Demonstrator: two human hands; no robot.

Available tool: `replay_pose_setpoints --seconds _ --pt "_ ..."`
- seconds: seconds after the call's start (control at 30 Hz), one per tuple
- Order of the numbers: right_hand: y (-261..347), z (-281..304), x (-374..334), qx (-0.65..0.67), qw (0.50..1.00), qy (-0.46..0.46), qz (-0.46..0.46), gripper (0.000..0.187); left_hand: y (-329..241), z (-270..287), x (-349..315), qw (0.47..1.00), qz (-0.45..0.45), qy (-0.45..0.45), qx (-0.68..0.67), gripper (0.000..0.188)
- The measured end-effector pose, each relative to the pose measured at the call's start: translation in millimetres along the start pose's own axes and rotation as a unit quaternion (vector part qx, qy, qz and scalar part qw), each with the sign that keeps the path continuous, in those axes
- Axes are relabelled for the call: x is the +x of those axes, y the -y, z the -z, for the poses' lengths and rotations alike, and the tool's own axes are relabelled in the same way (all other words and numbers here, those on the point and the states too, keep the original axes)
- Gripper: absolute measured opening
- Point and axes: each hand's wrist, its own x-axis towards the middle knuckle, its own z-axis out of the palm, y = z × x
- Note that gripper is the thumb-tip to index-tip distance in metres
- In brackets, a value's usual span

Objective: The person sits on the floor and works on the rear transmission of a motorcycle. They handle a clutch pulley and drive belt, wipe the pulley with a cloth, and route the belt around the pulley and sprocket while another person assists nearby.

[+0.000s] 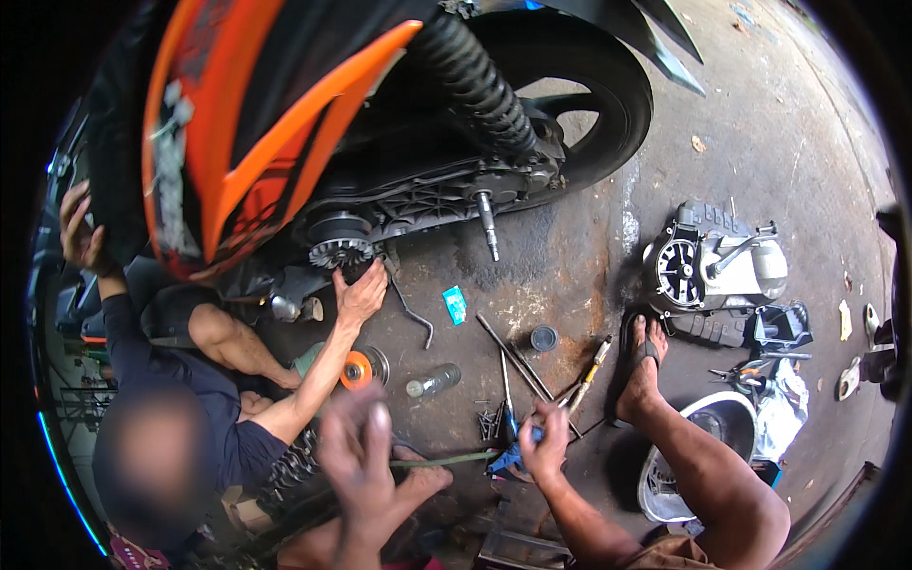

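Observation:
My right hand (544,445) is low over the concrete floor, closed on a blue-handled tool (511,458) among several loose hand tools. A thin green rod (446,460) runs from that tool toward my left. My left hand (359,448) is raised nearer the camera, blurred, fingers spread, holding nothing I can see. My right foot in a black sandal (642,366) rests on the floor to the right. A co-worker squats at the left; one of their hands (361,293) touches the exposed drive pulley (338,245) of an orange and black scooter (237,123).
A removed grey engine cover (714,268) lies at the right, a white rounded part (708,427) beside my leg. On the floor lie a small bottle (433,380), an orange round part (357,370), a blue packet (454,305), a black cap (543,338), long rods (513,353) and a screwdriver (591,369).

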Motion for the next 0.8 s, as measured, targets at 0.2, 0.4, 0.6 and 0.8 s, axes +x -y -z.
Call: replay_pose_setpoints --seconds 0.2,0.4,0.6,0.8 --pt "-112.4 22.1 -98.2 -0.295 0.904 0.296 0.097 0.042 76.4 -17.8 -228.4 0.887 0.329 -0.043 -0.322 0.026" --pt "-27.7 89.0 -57.0 0.007 0.932 0.359 0.049 0.037 65.1 -7.4 -275.7 0.82 0.385 -0.078 -0.417 0.026" --pt "170.1 217.2 -5.9 0.162 0.882 0.442 0.007 0.046 54.8 -33.6 -249.4 0.647 0.396 0.103 -0.643 0.048" --pt "244.2 209.3 -94.1 -0.319 0.838 0.301 0.325 0.062 -72.1 -51.3 -248.6 0.709 0.22 0.036 -0.669 0.063"
